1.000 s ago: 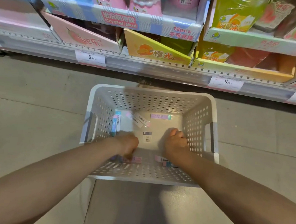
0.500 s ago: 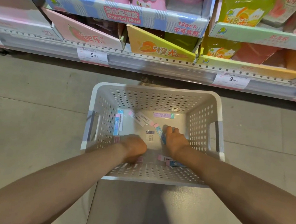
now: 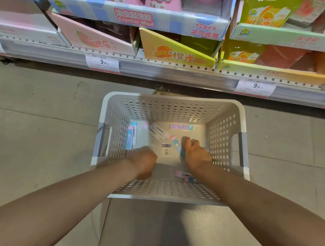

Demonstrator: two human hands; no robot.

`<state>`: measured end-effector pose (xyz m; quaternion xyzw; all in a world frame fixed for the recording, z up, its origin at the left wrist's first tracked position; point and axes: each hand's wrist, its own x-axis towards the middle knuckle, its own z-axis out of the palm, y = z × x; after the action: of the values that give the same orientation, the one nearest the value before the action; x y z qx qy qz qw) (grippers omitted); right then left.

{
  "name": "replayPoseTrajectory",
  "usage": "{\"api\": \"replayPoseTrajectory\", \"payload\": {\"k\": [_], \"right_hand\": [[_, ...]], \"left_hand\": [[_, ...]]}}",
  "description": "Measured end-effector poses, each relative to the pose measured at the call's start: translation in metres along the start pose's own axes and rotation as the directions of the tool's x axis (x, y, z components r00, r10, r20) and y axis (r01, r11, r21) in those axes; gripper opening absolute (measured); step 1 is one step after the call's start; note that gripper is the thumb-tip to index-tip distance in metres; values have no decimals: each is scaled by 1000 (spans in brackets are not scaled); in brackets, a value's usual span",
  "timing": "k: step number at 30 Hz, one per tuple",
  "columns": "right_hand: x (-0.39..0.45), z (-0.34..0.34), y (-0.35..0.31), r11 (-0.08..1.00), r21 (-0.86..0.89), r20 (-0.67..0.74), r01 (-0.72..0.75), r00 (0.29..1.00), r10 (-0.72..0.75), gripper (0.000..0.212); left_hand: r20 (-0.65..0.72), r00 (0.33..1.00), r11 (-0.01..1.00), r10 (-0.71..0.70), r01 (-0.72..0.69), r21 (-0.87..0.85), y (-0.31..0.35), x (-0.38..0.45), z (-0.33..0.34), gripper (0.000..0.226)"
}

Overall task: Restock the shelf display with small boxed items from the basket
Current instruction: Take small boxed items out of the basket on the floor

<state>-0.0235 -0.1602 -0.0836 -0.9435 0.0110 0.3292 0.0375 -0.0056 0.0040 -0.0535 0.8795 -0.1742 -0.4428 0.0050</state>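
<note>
A white perforated basket [image 3: 228,106] stands on the floor below the shelf. Several small slim boxes lie on its bottom, pink, blue and white. Both my hands are down inside it. My right hand [image 3: 196,154] grips a blue and pink box [image 3: 177,146] along its left side. My left hand [image 3: 145,163] is curled near the bottom at the left front; a pink box end [image 3: 130,153] shows beside it, and what its fingers hold is hidden. More boxes lie along the left wall [image 3: 132,134], at the back [image 3: 180,126] and under my right wrist [image 3: 185,176].
The low shelf [image 3: 161,69] runs across the top with price tags reading 9.90. On it stand display cartons: a pink one [image 3: 98,39], a yellow one [image 3: 174,50], a blue checked Crystal Mud one [image 3: 134,15]. Grey floor tiles surround the basket.
My right hand moved toward the basket's middle and took hold of the blue and pink box. My left hand shifted slightly right and stayed curled low in the basket.
</note>
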Motion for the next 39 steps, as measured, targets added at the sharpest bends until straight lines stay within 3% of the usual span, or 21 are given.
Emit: {"api": "replayPoseTrajectory", "payload": {"k": [3, 6, 11, 19, 21, 24, 28, 31, 33, 37, 39], "right_hand": [[-1, -9, 1, 1000, 5, 17, -16, 1000, 16, 51], [-1, -16, 0, 996, 85, 10, -39, 999, 38, 55], [0, -23, -7, 968, 248, -1, -31, 999, 32, 38], [6, -22, -9, 926, 379, -91, 1, 995, 36, 27], [7, -22, -9, 930, 366, -79, 21, 997, 8, 32], [10, -24, -10, 938, 343, -48, 39, 999, -24, 36], [15, -30, -7, 950, 300, 5, 84, 996, -90, 42], [14, -38, -3, 968, 217, 74, 123, 987, -142, 36], [11, -46, 1, 989, 85, 184, 119, 974, -133, 31], [-1, -54, 4, 971, -204, 516, 121, 856, 2, 30], [-5, -53, 3, 962, -253, 585, 100, 808, 70, 23]], "left_hand": [[18, 983, 975, -183, 184, -123, -10, -1, 8, 35], [102, 950, 949, -296, 305, -82, -11, 2, 6, 38], [132, 945, 953, -301, 302, 13, -6, 7, -2, 32], [113, 941, 947, -318, 312, 70, -12, 15, 7, 44], [108, 950, 956, -293, 291, 34, -12, 16, 9, 39], [107, 956, 945, -273, 288, -159, -17, 18, 11, 28], [55, 976, 909, -210, 216, -357, -14, 15, 13, 7], [33, 995, 936, -92, 97, -339, -7, 16, 12, 23], [24, 1000, 960, -7, 14, -279, 3, 16, 9, 21], [-27, 985, 955, 171, -173, -241, 34, 11, 0, 22], [-53, 970, 937, 237, -243, -250, 45, 15, 2, 16]]}}
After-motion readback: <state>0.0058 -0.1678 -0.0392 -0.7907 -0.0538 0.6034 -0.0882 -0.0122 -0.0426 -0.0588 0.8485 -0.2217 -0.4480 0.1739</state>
